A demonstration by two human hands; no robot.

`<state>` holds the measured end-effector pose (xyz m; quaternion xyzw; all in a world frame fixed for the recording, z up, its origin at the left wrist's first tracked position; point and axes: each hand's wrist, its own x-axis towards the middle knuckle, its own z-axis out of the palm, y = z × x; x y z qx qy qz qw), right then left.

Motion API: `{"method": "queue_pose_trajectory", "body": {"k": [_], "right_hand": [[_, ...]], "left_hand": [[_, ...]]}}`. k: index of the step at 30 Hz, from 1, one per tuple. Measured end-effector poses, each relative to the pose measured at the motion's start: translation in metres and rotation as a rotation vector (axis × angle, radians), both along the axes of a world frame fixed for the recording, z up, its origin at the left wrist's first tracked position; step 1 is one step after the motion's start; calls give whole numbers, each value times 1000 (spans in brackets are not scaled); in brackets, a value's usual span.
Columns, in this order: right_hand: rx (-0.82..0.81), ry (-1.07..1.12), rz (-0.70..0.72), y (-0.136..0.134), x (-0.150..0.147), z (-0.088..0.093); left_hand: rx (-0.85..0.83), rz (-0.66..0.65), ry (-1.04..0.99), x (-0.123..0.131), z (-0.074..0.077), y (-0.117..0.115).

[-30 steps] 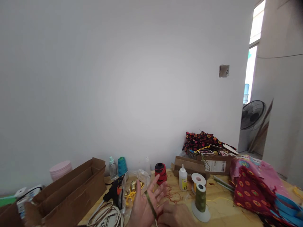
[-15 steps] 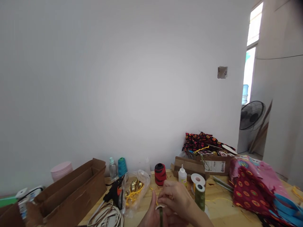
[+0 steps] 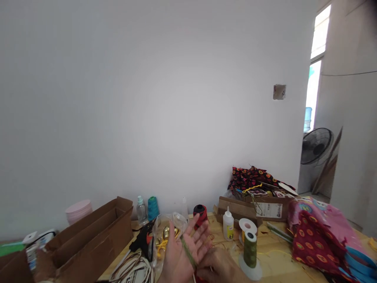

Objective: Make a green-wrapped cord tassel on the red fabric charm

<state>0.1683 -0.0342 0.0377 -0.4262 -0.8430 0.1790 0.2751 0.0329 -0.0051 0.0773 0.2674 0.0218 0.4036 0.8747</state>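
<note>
My left hand [image 3: 182, 249] is held palm up with its fingers spread, and a green cord [image 3: 188, 252] lies across the palm. Close beside it on the right, my right hand [image 3: 219, 267] has its fingers curled at the lower end of the cord, partly cut off by the bottom edge. A bit of something pale shows by its fingertips, too small to name. Behind the hands stands a red and black thread cone [image 3: 200, 214]. A green thread spool [image 3: 250, 251] and a white glue bottle [image 3: 227, 225] stand to the right.
Cardboard box [image 3: 94, 236] at left; plastic bag with golden bells [image 3: 166, 232], glue gun [image 3: 143, 241] and coiled white cord [image 3: 132, 269] nearer. Teal thread cone [image 3: 152, 208] by the wall. At right, a box of fabric scraps [image 3: 269, 210], red patterned cloth [image 3: 316, 245] and blue ribbon roll [image 3: 359, 263].
My left hand has opened out flat, with the green cord now across its palm. My right hand has moved down and lower over the table. The view has shifted slightly.
</note>
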Motion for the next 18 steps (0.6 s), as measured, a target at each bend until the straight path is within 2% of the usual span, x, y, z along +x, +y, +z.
{"method": "queue_pose_trajectory", "body": {"k": [5,9,11,14,18], "right_hand": [[100,-238,35,-3,0,11],[194,-244,-19,-8,-1,22],[229,-235,-64,-9,0,27],[244,-244,-118,-8,3,36],[206,-211,-132,-2,8,52]], "left_hand": [[-63,123,-12,-5,-15,19],[-73,134,86,0,-22,12],[-75,59,127,6,-21,4],[-121,-124,154,13,-20,-8],[-99,-271,219,17,-29,-13]]}}
